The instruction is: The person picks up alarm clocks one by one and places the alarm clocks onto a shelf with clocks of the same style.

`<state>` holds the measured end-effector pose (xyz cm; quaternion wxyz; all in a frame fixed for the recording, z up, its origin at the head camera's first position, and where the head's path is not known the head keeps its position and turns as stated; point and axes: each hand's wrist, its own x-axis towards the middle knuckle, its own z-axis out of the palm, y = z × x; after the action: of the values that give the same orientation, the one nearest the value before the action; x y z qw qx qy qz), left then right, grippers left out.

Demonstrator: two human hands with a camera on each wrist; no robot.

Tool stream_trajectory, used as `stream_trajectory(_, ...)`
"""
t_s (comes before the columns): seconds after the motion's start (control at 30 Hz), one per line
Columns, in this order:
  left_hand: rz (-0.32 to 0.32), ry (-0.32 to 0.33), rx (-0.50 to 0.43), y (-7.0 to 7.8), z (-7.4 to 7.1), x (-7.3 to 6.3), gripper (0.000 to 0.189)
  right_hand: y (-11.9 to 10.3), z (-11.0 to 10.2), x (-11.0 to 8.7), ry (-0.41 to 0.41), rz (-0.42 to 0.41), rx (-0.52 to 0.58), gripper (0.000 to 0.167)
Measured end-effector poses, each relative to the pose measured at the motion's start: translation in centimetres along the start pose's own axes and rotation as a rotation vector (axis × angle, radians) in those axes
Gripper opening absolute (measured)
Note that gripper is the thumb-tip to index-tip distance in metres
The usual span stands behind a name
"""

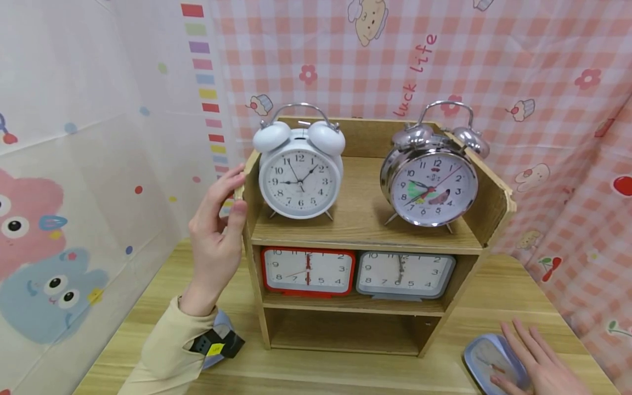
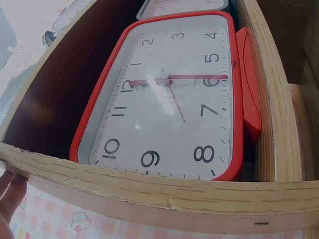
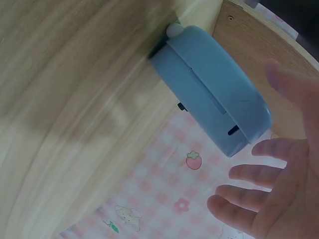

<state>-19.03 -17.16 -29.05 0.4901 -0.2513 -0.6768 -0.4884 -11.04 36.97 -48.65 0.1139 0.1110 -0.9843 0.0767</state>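
Note:
My left hand (image 1: 217,219) rests its fingertips and thumb against the left side panel of a small wooden shelf (image 1: 365,243). On its top stand a white twin-bell alarm clock (image 1: 300,178) and a silver twin-bell alarm clock (image 1: 432,186). The middle level holds a red-framed clock (image 1: 309,271), also close up in the left wrist view (image 2: 164,99), and a grey-framed clock (image 1: 405,274). At the lower right, my right hand (image 1: 548,362) is spread beside a light blue clock (image 1: 494,362). In the right wrist view, its straight fingers (image 3: 254,177) are close to that clock's casing (image 3: 214,89).
The shelf's bottom level (image 1: 345,332) is bare. Partly hidden under my left wrist is another bluish object (image 1: 224,323). The shelf stands on a wood-grain table (image 1: 276,376). Patterned cloth (image 1: 336,55) hangs behind and along both sides.

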Motion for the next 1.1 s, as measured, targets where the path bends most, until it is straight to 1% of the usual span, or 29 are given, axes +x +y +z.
stream_trajectory(0.17, -0.004, -0.001, 0.008, 0.0, 0.0, -0.1, 0.060, 0.0, -0.3, 0.2, -0.040, 0.016, -0.013, 0.111)
stream_trajectory(0.23, -0.003, 0.000, 0.010, 0.0, 0.0, -0.1, 0.058, 0.0, -0.4, 0.3, -0.061, 0.022, -0.019, 0.107)
stream_trajectory(0.33, -0.003, -0.003, 0.010, 0.0, 0.0, 0.0, 0.056, -0.2, -0.7, 0.5, -0.120, 0.060, -0.019, 0.102)
stream_trajectory(0.5, -0.003, -0.010, 0.008, -0.1, 0.1, -0.1, 0.059, -0.5, -1.0, 0.6, -0.184, 0.114, -0.013, 0.095)
stream_trajectory(0.67, -0.007, -0.009, 0.013, -0.2, 0.0, -0.2, 0.058, -0.8, -1.0, 0.4, -0.186, 0.157, -0.030, 0.090)
stream_trajectory(0.83, -0.005, -0.004, 0.008, -0.2, 0.0, -0.2, 0.055, -1.0, -0.8, 0.3, -0.160, 0.157, -0.039, 0.086)
stream_trajectory(1.0, -0.006, 0.003, 0.002, -0.1, 0.0, -0.1, 0.056, -1.1, -0.8, 0.5, -0.184, 0.162, -0.034, 0.084)
stream_trajectory(1.1, -0.007, 0.005, 0.000, -0.1, 0.1, -0.1, 0.056, -1.3, -0.8, 0.6, -0.214, 0.165, -0.016, 0.083)
